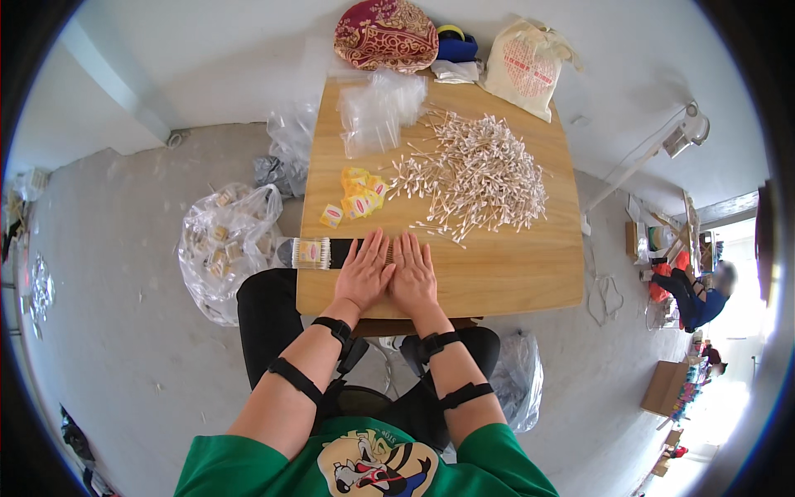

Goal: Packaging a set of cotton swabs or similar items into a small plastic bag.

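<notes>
Near the table's front edge my left hand (364,272) and my right hand (412,273) lie flat side by side, fingers stretched forward and thumbs almost meeting. Between them shows a small strip of thin, brownish lines, perhaps cotton swab sticks; the rest is hidden under my palms. A dark flat strip (340,253) runs out from under my left hand. At its left end a clear packet of cotton swabs (312,253) with a pale yellow label lies at the table's left edge. Beyond my hands spreads a big loose heap of cotton swabs (489,170), some strays lying toward me.
Yellow label cards (361,195) and clear plastic bags (377,108) lie on the wooden table (513,277). At the back stand a red patterned bundle (386,35), a blue tape dispenser (457,45) and a cloth bag (526,68). A clear sack of packets (228,248) sits left; a person (704,302) sits far right.
</notes>
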Tool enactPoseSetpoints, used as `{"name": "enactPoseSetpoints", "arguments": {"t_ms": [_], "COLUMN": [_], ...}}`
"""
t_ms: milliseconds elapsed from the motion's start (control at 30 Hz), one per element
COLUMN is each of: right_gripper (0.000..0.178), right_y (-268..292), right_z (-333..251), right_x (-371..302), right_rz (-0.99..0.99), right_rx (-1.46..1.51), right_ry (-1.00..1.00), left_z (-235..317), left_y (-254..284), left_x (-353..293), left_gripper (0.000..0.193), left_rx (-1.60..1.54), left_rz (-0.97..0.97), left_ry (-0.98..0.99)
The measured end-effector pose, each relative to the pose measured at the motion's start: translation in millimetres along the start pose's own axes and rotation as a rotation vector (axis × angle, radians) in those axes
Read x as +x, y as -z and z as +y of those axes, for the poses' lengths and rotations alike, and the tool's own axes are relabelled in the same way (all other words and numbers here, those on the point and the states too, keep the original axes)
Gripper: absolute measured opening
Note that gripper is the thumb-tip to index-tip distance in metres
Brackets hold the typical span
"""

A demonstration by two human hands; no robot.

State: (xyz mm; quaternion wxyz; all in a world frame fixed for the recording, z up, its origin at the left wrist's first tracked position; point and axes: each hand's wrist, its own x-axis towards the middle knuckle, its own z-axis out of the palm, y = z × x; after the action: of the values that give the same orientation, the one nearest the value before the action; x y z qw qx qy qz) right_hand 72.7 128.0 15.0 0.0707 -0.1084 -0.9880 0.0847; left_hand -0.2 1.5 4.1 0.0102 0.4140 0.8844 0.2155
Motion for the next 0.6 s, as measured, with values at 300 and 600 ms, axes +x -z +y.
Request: {"name": "enactPoseSetpoints", "arguments": {"t_ms": [300,600], "right_gripper": [0.066,0.069], "right_y": [13.2,10.3], "right_z": [13.4,3.5], "right_x": [6.5,2.8], "right_rz": [-0.045,-0.064], "right_rx": [0.085,-0.002], "right_ry": [0.125,0.049], "left_z": [-5.7,-3.9], "left_y": [1.7,5.9], "left_x": [-7.6,-8.3], "left_gripper": [0.061,0.064], "left_rx": [-0.035,0.056], "left_rz": [0.017,-0.051], "left_ry": [0.024,-0.015]}}
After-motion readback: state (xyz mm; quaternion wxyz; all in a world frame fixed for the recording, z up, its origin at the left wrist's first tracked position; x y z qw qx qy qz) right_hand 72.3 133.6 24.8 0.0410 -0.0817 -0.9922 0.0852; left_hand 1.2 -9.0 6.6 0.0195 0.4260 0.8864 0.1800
